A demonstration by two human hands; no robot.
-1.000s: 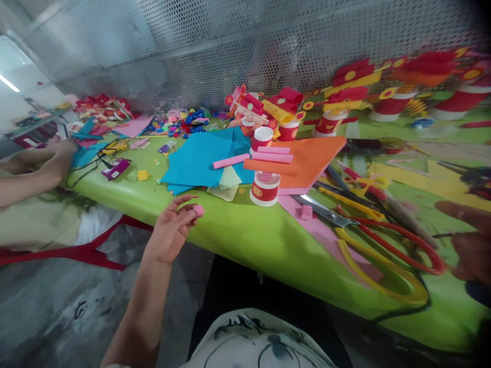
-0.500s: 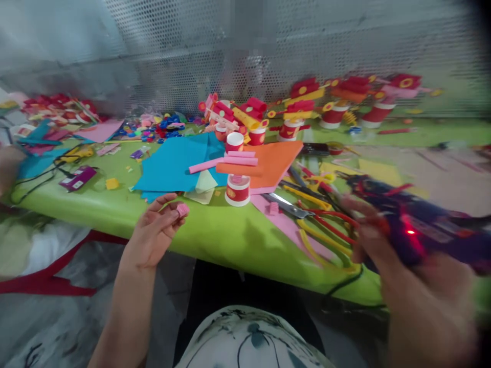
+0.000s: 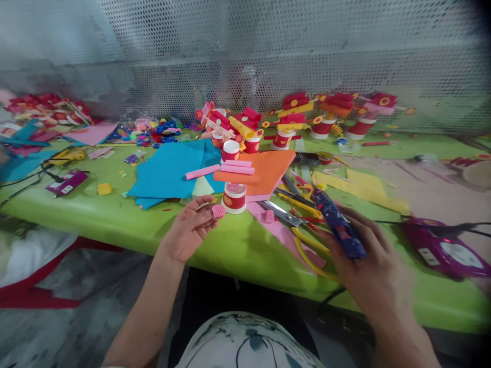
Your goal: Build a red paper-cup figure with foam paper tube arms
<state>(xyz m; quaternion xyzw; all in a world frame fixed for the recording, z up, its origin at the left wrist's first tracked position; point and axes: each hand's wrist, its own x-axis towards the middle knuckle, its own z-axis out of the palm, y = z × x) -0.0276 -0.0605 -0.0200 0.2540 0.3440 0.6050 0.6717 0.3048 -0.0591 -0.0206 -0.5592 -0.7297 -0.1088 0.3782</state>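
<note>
My left hand pinches a small ridged pink paper piece, held just left of a red and white paper cup. Above that cup lie an orange paper roll and pink paper rolls. My right hand is wrapped around a dark blue glue gun, its front end pointing away over the scissors. Another ridged pink piece rests beside the blades, on a pink sheet.
Blue sheets and an orange sheet lie mid-table. Finished-looking red and yellow paper models stand along the mesh wall. A purple corded box sits at right, another purple box at left. Yellow paper lies behind the glue gun.
My left hand has moved right with the pink piece, close to the cup. My right hand has brought the glue gun leftward, and the purple box at right now shows.
</note>
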